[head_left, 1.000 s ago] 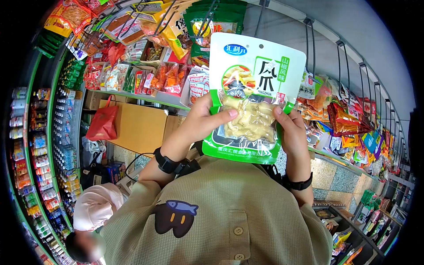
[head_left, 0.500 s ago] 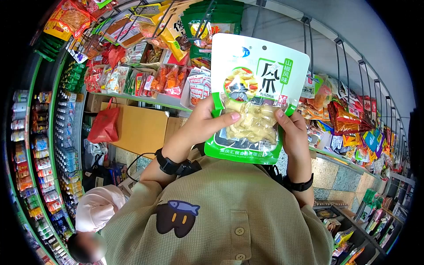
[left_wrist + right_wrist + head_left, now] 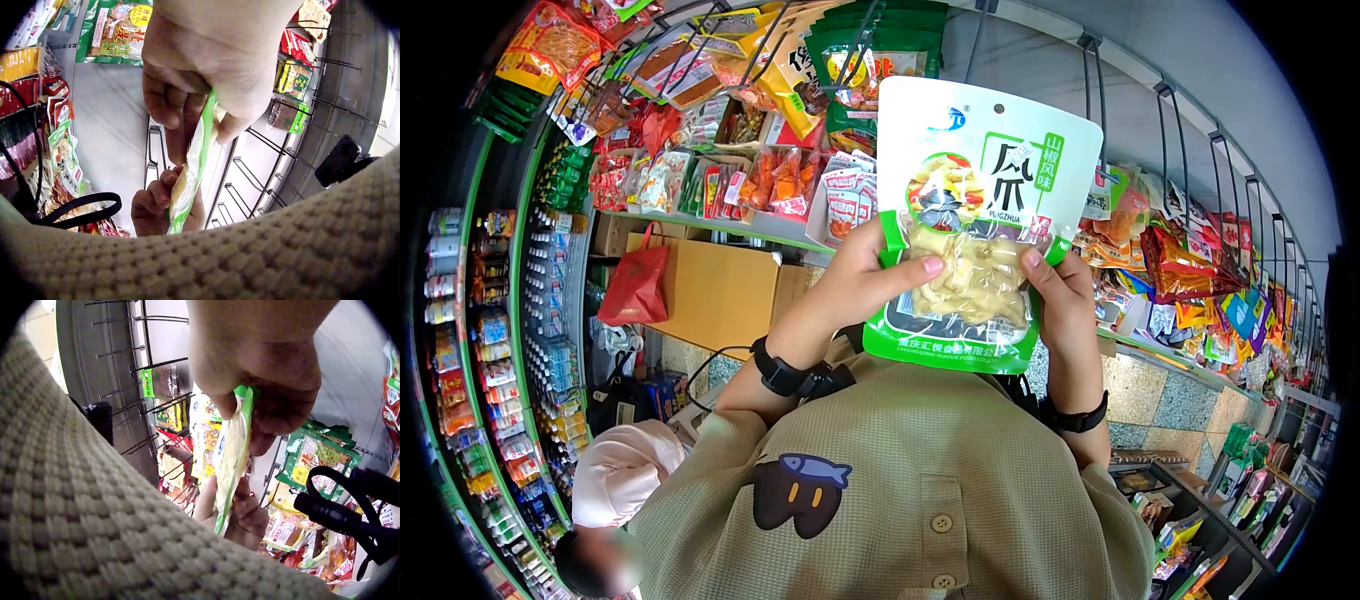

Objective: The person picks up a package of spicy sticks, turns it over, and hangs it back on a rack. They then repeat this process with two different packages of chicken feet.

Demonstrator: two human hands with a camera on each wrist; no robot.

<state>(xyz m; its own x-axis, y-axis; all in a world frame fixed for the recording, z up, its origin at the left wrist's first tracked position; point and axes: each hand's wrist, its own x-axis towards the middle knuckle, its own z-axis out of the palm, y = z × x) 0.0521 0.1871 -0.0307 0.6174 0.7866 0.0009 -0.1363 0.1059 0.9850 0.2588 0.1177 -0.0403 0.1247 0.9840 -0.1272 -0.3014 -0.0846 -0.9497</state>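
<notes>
While holding a snack pouch [image 3: 982,225], pinches its edges with left grip [image 3: 862,270] at eight o'clock, right grip [image 3: 1062,292] at four, with red bag [image 3: 635,286] way off around nine.

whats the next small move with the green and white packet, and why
Probably turn the packet over to look at its back: its printed front faces the head camera, and the left hand and right hand hold opposite side edges.

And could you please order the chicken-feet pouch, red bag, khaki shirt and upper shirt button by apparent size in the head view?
Largest first:
Khaki shirt
Chicken-feet pouch
Red bag
Upper shirt button
</notes>
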